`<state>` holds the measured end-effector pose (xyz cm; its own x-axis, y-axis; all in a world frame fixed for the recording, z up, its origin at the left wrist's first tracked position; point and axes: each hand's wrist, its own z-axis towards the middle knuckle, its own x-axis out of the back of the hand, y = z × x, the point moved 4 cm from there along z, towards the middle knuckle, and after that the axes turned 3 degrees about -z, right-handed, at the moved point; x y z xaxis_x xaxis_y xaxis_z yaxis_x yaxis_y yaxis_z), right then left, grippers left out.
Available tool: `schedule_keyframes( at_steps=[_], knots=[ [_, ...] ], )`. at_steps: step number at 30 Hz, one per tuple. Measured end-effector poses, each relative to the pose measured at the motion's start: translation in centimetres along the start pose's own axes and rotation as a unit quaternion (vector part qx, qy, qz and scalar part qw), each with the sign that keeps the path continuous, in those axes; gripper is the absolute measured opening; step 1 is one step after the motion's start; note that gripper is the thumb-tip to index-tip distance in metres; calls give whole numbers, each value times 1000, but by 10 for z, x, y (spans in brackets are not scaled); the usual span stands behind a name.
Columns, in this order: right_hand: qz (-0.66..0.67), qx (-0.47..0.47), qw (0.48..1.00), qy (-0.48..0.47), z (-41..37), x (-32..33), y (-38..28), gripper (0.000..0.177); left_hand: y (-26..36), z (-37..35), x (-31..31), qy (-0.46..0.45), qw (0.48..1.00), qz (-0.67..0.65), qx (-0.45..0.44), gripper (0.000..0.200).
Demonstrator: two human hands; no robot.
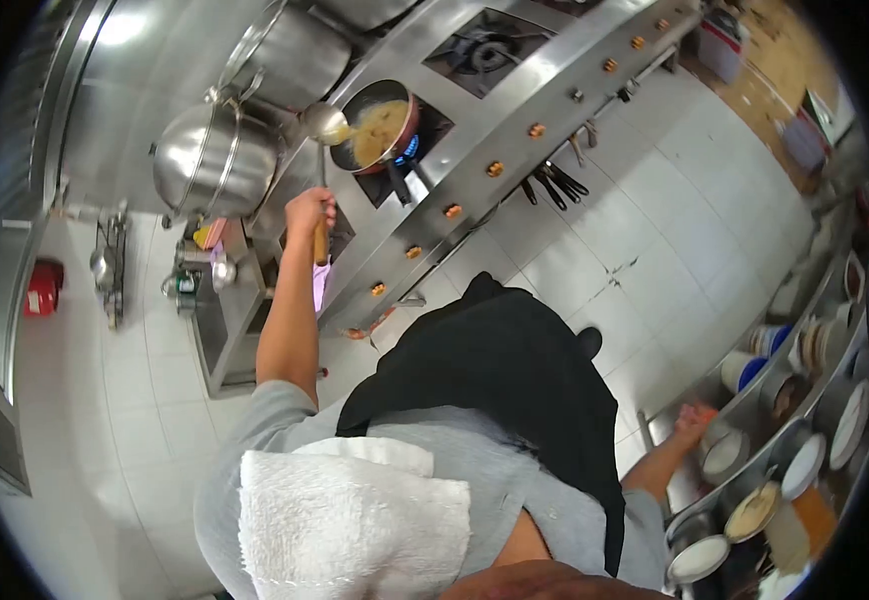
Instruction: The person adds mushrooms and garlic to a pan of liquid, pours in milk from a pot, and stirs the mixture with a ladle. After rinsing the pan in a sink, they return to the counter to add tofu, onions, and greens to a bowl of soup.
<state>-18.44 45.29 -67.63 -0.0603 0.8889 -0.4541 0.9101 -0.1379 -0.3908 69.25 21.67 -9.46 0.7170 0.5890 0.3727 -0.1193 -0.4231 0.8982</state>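
Note:
My left hand is closed around the handle of a long metal ladle with a wooden end. The ladle's bowl is at the rim of a frying pan, with yellowish liquid in the bowl and at its lip. Yellowish food in liquid lies in the pan, above a blue burner flame. The pan's black handle points toward the stove front. My right hand is out at the side, beside a container of white contents. Its fingers look bunched together; what they hold, if anything, is too small to make out.
Large steel pots stand behind the pan. Knobs line the stove front, with another burner farther along. Utensils with black handles hang below. Several seasoning containers fill shelves at right. A white towel lies over my shoulder.

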Motion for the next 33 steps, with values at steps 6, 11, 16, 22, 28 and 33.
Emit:
schedule_keyframes(
  at_steps=[6,11,16,22,28,33],
  knots=[
    [-350,-173,909,-144,-130,-227,221,27,-37,44,10,45,965,246,-78,14],
    [-484,-261,686,-477,-330,-432,384,35,-89,93,-8,-34,999,-4,-6,14],
    [-517,-315,568,-558,-455,-528,520,42,-91,89,-27,-212,906,-337,144,18],
    [-579,-409,537,-458,-495,-550,605,32,-67,69,29,-289,849,-399,192,28],
    [-453,-523,516,-505,-504,-534,610,25,-12,42,91,-191,979,-58,51,21],
    [-428,-502,539,-524,-512,-534,580,17,12,33,103,-129,990,45,14,43]
  ],
)
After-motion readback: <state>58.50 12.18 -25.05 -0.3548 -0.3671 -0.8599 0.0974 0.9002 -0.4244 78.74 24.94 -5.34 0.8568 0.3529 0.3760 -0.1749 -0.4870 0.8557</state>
